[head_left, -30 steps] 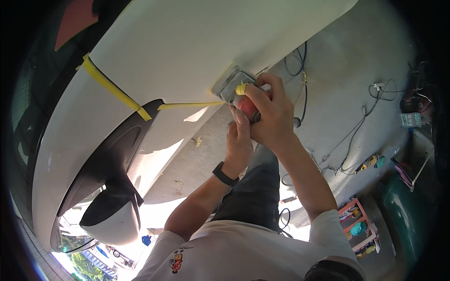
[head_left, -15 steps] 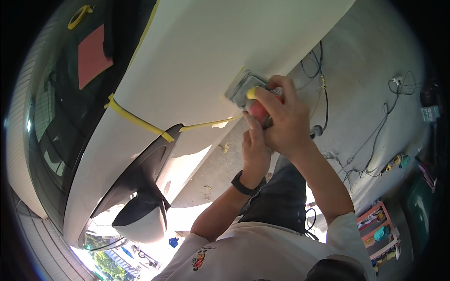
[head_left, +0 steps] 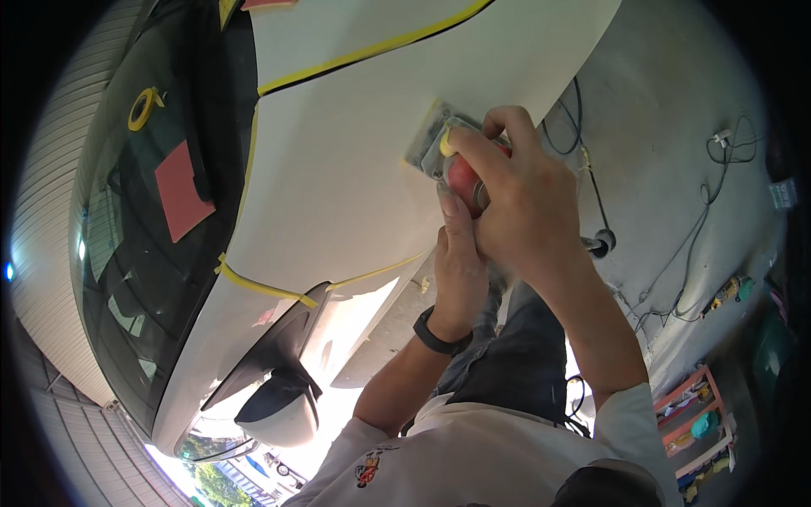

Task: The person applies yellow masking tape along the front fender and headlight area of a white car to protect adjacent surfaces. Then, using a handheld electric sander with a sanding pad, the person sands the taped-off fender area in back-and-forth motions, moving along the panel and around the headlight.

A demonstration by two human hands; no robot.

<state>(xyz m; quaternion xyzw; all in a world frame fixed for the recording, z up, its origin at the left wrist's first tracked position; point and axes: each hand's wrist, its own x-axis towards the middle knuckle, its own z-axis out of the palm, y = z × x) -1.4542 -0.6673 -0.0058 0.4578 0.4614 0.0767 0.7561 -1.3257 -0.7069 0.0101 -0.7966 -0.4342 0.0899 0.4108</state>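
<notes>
A power sander [head_left: 464,179] with a red body and a flat grey rectangular pad lies against the white car fender [head_left: 338,177]. My right hand [head_left: 530,198] is wrapped over the sander from above, one digit covered in yellow at its tip. At the tool's rear end my left hand [head_left: 461,266] grips from below, thumb laid along the side. Pale dust coats the pad and the left thumb. The pad's underside is hidden against the panel. Yellow masking tape [head_left: 372,55] runs along the hood edge, and another strip [head_left: 262,286] crosses near the mirror.
On the windshield [head_left: 114,253] lie a yellow tape roll [head_left: 142,110] and a pink sheet [head_left: 183,193]. The side mirror [head_left: 279,410] juts out below the fender. Cables [head_left: 694,241] trail over the concrete floor, with a pink rack [head_left: 701,406] at the right.
The view has shifted, bringing more of the hood edge and its tape into sight. Both hands still hold the sander, which has moved slightly up the fender, away from the lower tape strip.
</notes>
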